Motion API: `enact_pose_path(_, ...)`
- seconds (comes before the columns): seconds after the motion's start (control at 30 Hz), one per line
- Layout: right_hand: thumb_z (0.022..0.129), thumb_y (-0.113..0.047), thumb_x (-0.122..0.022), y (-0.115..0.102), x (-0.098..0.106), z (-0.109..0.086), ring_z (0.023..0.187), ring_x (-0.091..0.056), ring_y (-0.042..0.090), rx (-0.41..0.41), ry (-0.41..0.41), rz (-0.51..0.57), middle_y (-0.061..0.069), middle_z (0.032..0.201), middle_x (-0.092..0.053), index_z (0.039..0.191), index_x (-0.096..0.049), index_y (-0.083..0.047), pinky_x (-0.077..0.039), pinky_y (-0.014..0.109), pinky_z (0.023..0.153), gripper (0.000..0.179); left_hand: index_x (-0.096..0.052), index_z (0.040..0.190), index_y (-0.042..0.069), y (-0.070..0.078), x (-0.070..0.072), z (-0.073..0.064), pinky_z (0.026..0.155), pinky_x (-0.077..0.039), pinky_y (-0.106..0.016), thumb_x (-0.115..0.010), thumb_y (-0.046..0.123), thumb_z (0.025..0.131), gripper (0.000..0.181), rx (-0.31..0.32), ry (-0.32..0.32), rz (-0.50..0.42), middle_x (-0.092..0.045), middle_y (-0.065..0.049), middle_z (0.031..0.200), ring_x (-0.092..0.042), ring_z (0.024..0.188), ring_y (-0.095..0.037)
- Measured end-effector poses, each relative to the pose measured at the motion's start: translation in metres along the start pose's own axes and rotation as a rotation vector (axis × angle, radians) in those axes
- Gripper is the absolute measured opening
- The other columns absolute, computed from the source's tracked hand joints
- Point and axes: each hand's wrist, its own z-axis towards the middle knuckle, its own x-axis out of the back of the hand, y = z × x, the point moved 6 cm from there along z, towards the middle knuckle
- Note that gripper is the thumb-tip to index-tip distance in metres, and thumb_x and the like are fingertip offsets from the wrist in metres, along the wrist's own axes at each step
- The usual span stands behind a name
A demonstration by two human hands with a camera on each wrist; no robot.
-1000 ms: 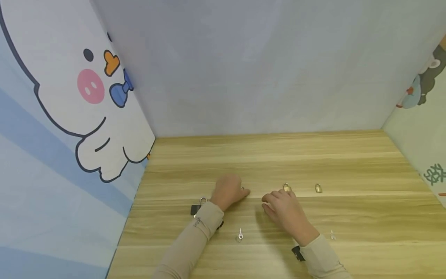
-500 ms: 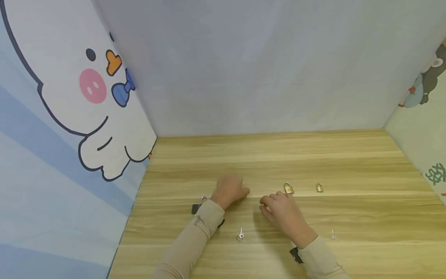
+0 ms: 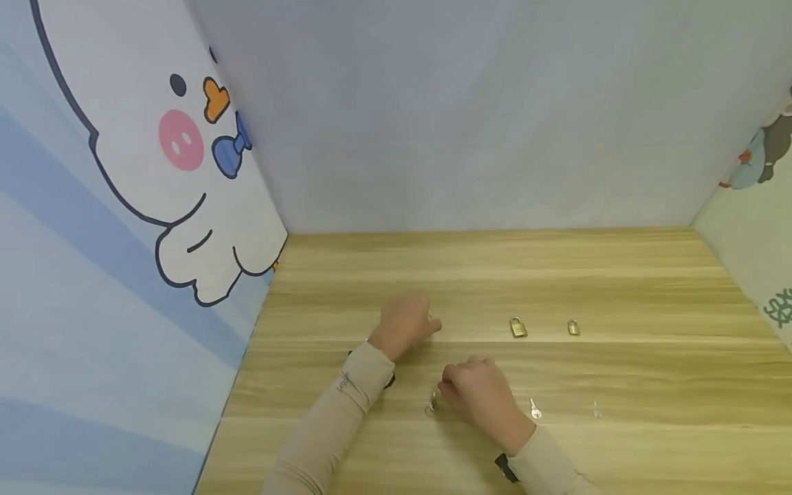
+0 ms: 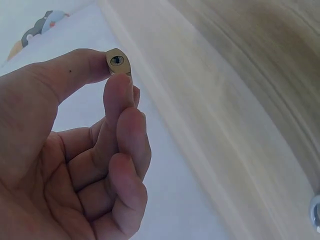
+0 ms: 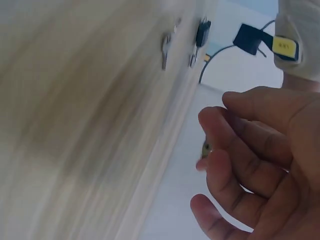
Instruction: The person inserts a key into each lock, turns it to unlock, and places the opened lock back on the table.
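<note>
My left hand (image 3: 405, 323) pinches a small brass padlock (image 4: 120, 60) between thumb and forefinger, its keyhole end facing the left wrist camera. In the head view most of that padlock is hidden by the hand. My right hand (image 3: 479, 393), fingers loosely bent and with nothing visible between them, hovers close beside a key on a ring (image 3: 432, 403). The right wrist view shows this key (image 5: 166, 50) lying apart from the fingertips. A black padlock (image 5: 202, 33) lies beyond it; my left sleeve covers nearly all of it in the head view.
Two brass padlocks, one larger (image 3: 518, 327) and one smaller (image 3: 573, 328), lie on the wooden table (image 3: 482, 275) to the right. Nearer me are two loose keys (image 3: 535, 410), the farther-right one (image 3: 597, 410) smaller. Printed walls enclose the table's left, back and right.
My right hand has moved left and toward me, from near the larger brass padlock to beside the ringed key. A key formerly behind my right arm now shows. The left hand keeps its pinch.
</note>
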Motion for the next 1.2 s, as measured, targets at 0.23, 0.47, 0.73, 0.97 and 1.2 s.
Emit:
enact_pose_path(0.23,0.081,-0.027,-0.082,-0.005,-0.023,-0.005,0.050,-0.040,0.009,-0.127,-0.196,0.022,-0.009,0.054,-0.052,0.065,-0.066,-0.016,-0.039,0.030,0.053,0.026,-0.035,0.058,0.017,0.000,0.003,0.000,0.039,-0.022,-0.023,-0.071,0.038,0.089,0.052,-0.019,0.013,0.045,-0.024,0.007,0.049,-0.023,0.044,-0.007)
enact_pose_path(0.47,0.079,-0.032,-0.082,-0.006,-0.036,-0.009,0.047,-0.044,0.012,-0.196,-0.246,-0.036,-0.007,0.050,-0.047,0.056,-0.055,-0.016,-0.043,0.034,0.050,0.040,-0.034,0.057,0.018,0.001,0.001,-0.002,0.038,-0.021,-0.023,-0.071,0.038,0.087,0.052,-0.023,0.021,0.064,-0.023,0.007,0.050,-0.021,0.044,-0.007)
enact_pose_path(0.73,0.083,-0.019,-0.079,-0.011,-0.041,-0.007,0.054,-0.048,0.014,-0.279,-0.295,0.036,-0.001,0.057,-0.053,0.066,-0.061,-0.008,-0.045,0.033,0.047,0.027,-0.031,0.055,0.018,0.001,0.004,-0.003,0.039,-0.019,-0.023,-0.071,0.036,0.087,0.054,-0.027,0.040,0.068,-0.021,0.008,0.050,-0.019,0.045,-0.007)
enact_pose_path(0.97,0.091,-0.012,-0.067,-0.001,-0.049,-0.011,0.054,-0.048,0.009,-0.351,-0.372,0.373,-0.004,0.065,-0.055,0.074,-0.062,-0.009,-0.043,0.027,0.048,0.018,-0.031,0.056,0.018,-0.001,0.001,-0.003,0.039,-0.018,-0.023,-0.071,0.036,0.088,0.055,-0.042,0.045,0.060,-0.020,0.008,0.050,-0.017,0.045,-0.006)
enact_pose_path(1.2,0.097,-0.008,-0.060,0.018,-0.052,-0.007,0.067,-0.056,0.012,-0.379,-0.414,0.765,0.001,0.080,-0.065,0.089,-0.069,-0.001,-0.048,0.027,0.059,0.014,-0.032,0.056,0.017,-0.003,0.001,-0.005,0.039,-0.018,-0.022,-0.071,0.037,0.090,0.055,-0.045,0.013,0.027,-0.022,0.007,0.049,-0.018,0.043,-0.006)
